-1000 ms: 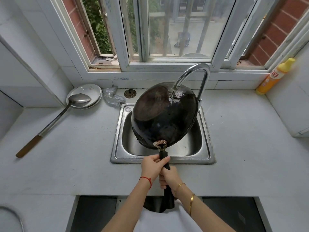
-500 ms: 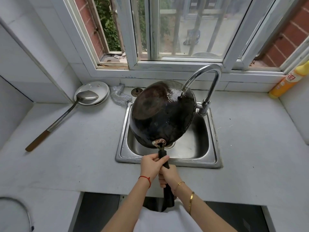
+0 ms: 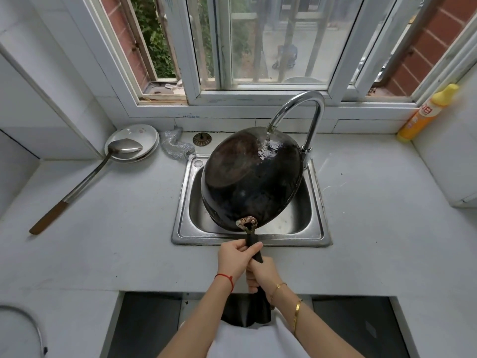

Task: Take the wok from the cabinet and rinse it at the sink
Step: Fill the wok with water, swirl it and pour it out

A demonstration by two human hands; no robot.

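Blackened wok (image 3: pixel 251 180): underside up over sink (image 3: pixel 318 237), faucet (image 3: pixel 299 109) stream on far rim.
Grip: left hand (image 3: pixel 236 257) and right hand (image 3: pixel 262 273) clench handle (image 3: pixel 254 248).
Advice: rotate slowly, keep runoff inside basin.

A: The wok (image 3: pixel 251 179) fills most of the sink (image 3: pixel 318 223) opening, with the tap (image 3: pixel 304 112) arching over its far rim.

B: Right counter (image 3: pixel 374 215) lies open up to the bottle (image 3: pixel 426 113); on the left, ladle (image 3: pixel 85 177) and plates (image 3: pixel 144 133) block the way.
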